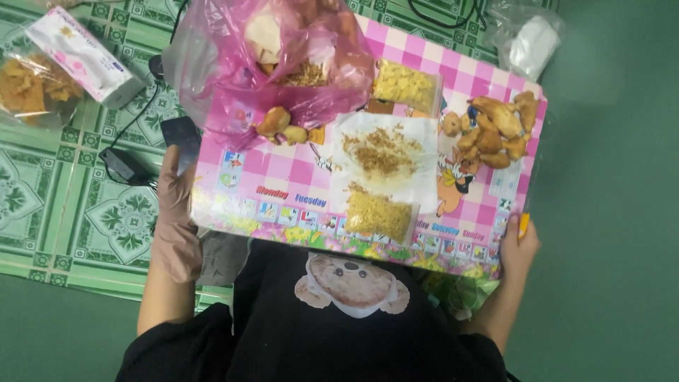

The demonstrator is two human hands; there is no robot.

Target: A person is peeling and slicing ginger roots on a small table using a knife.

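The gloved left hand (pixel 177 219) gripped the left edge of the pink checkered lap table (pixel 283 187), fingers wrapped onto its rim at the frame's left centre. The bare right hand (pixel 518 247) clasped the lower right corner, closed on the edge with a small orange object against it. Both forearms rose from the bottom of the frame, elbows bent outward. Any tilt looked likely to slide the loose fried pieces (pixel 491 127) at upper right off the edge, or spill the crumbs on the white sheet (pixel 382 152) at centre. The pink plastic bag (pixel 276 56) sat top-heavy at upper centre.
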